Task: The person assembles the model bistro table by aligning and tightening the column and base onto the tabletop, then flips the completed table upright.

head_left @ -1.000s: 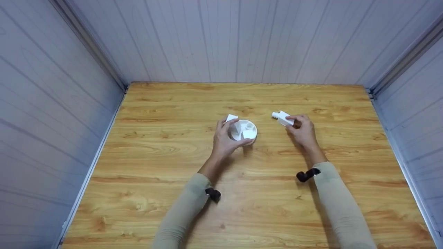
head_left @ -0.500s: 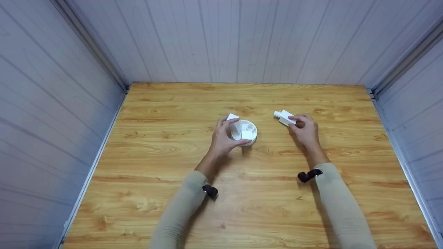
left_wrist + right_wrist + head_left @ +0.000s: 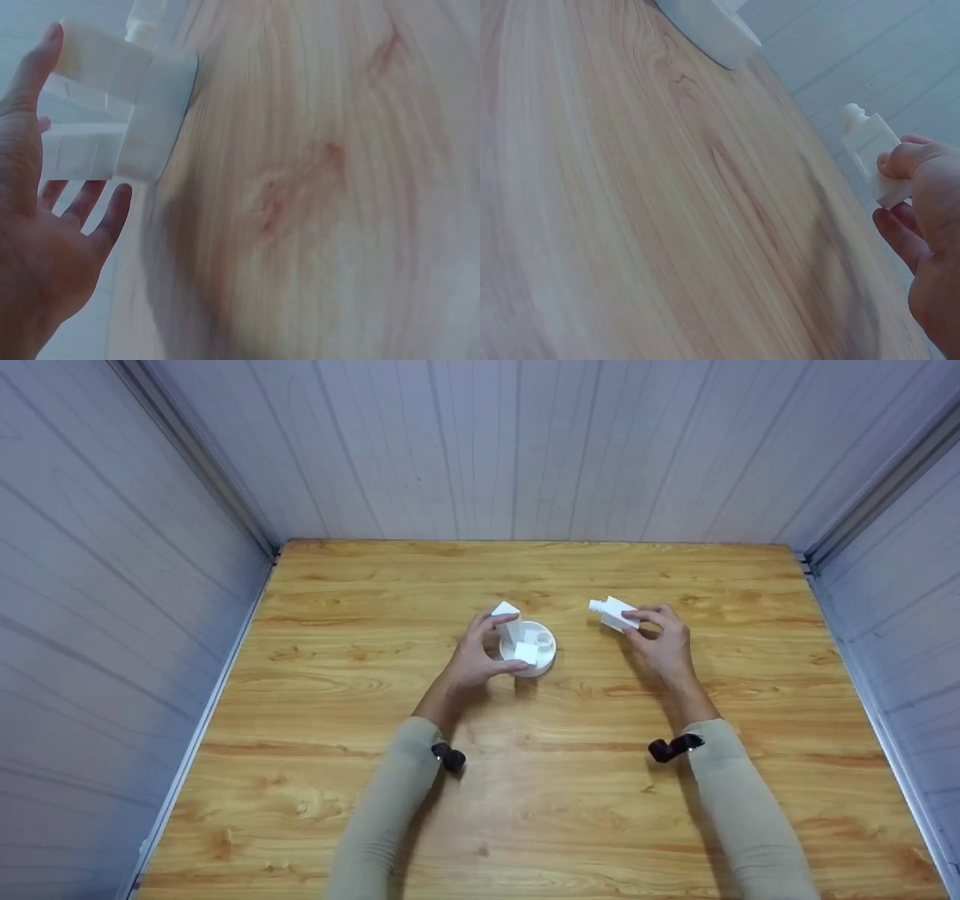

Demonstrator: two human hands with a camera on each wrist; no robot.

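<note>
Resting near the middle of a wooden bench (image 3: 375, 675), a round white base (image 3: 541, 658) with upright white blocks is grasped by the left hand (image 3: 472, 660); toward the right edge, the right hand (image 3: 664, 645) pinches a small white peg-tipped block (image 3: 613, 613) just above the surface.

In the right wrist view, the round white plastic base (image 3: 709, 30) was cut off at twelve o'clock, and the right hand (image 3: 926, 225) ran off the frame at four o'clock, its fingers covering the near end of the small white plastic block with a knob (image 3: 870, 146).
</note>
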